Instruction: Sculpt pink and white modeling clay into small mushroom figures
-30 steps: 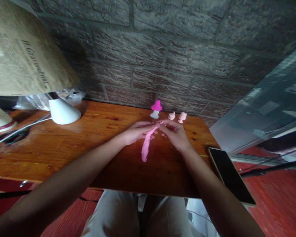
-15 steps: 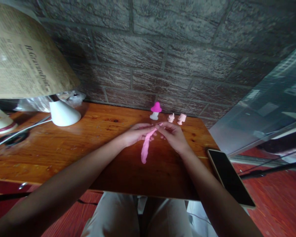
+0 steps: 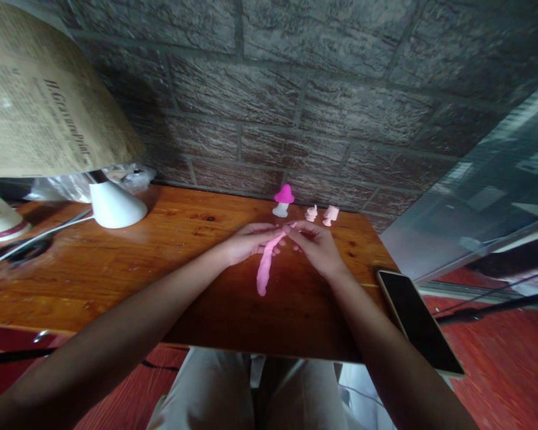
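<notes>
A long roll of pink modelling clay point(image 3: 264, 272) hangs down from between my two hands, over the wooden table. My left hand point(image 3: 250, 242) pinches its upper part from the left. From the right, my right hand point(image 3: 312, 240) has thumb and fingers closed on the thin top end. Behind my hands stands a mushroom figure point(image 3: 284, 199) with a bright pink cap and a white stem. Right of it are two small pale pink pieces, a rounded one point(image 3: 311, 213) with a little point on top and a cup-shaped one point(image 3: 330, 215) on a narrow foot.
On the left stand a lamp with a white base point(image 3: 116, 204) and printed shade, a paper cup point(image 3: 0, 216) and black-handled scissors point(image 3: 22, 249). A phone point(image 3: 419, 319) lies at the table's right edge. A stone-patterned wall point(image 3: 269, 89) borders the back.
The view has shifted very slightly. Both hands keep nearly the same grip on the clay, which hangs in the same place.
</notes>
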The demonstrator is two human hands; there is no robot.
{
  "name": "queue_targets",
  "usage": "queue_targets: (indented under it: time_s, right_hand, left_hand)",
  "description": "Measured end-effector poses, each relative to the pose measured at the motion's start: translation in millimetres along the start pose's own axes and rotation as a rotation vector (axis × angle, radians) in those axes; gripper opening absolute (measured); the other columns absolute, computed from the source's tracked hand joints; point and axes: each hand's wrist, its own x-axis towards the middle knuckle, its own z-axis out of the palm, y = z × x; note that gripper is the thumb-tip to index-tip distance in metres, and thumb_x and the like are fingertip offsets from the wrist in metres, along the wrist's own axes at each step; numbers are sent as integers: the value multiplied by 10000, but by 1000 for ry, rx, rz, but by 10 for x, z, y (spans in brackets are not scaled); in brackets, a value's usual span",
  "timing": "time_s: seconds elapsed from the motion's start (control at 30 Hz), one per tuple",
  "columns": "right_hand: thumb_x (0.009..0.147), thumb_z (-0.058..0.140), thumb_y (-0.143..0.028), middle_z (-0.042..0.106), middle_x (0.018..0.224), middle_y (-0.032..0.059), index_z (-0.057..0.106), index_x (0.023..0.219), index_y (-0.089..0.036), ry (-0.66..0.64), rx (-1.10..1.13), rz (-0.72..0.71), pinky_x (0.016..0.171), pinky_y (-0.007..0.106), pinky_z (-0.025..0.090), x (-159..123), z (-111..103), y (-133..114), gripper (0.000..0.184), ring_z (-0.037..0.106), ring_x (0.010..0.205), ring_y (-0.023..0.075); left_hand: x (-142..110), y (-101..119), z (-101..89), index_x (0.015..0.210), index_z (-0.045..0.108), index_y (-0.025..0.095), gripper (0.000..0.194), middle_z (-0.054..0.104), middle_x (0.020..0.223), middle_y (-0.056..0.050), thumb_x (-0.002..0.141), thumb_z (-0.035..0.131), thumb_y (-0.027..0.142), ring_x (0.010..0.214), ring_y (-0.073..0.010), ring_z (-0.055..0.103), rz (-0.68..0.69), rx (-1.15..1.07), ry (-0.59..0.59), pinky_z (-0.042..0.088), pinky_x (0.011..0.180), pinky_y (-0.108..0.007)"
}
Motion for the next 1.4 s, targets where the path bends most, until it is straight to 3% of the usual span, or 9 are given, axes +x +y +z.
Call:
queue_targets:
  time_s: [0.53, 1.4]
  right_hand:
    - [711, 744, -631, 685, 782, 16, 715, 767, -212, 25, -46, -2, 522, 253, 445, -1, 7, -15, 424, 511, 578, 106]
    - [725, 771, -549, 690, 801, 18, 726, 772, -206, 43, -18, -1, 514, 246, 445, -6, 11, -27, 349, 502, 578, 101]
  left_hand:
    - [0, -17, -20, 992, 725, 126, 392, 745, 866, -79, 717, 849, 375, 699, -125, 669, -19, -5, 13, 526, 735, -277]
    - [-2, -6, -2, 962, 737, 125, 407, 732, 844, -64, 680, 871, 387, 704, -124, 663, -15, -8, 16, 522, 746, -280]
